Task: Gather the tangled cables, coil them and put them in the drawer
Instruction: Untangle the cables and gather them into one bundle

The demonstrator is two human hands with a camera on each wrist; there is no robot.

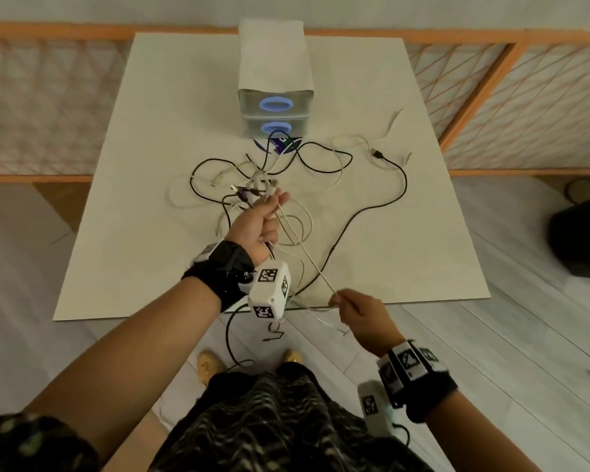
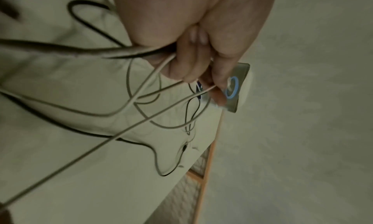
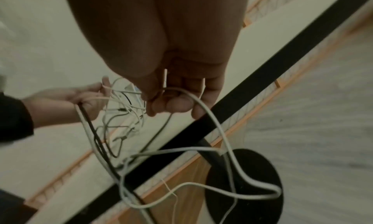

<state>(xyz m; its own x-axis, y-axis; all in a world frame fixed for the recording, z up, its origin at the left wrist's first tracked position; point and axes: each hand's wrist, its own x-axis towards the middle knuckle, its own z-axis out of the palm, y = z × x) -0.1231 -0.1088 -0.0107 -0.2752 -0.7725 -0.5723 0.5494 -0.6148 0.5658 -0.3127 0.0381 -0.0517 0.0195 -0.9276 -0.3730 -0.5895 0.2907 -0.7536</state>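
At centre frame in the head view, the left hand is gripping a bunch of tangled cables above the table. Lower right, the right hand is pinching 1 white cable, which is running taut and diagonal between both hands. At top centre, the 2 drawers are sitting shut, beyond the left hand.

Centre frame: left hand grips tangled cables above the table; right hand, lower right, pinches one white cable. Drawer unit stands upper centre.
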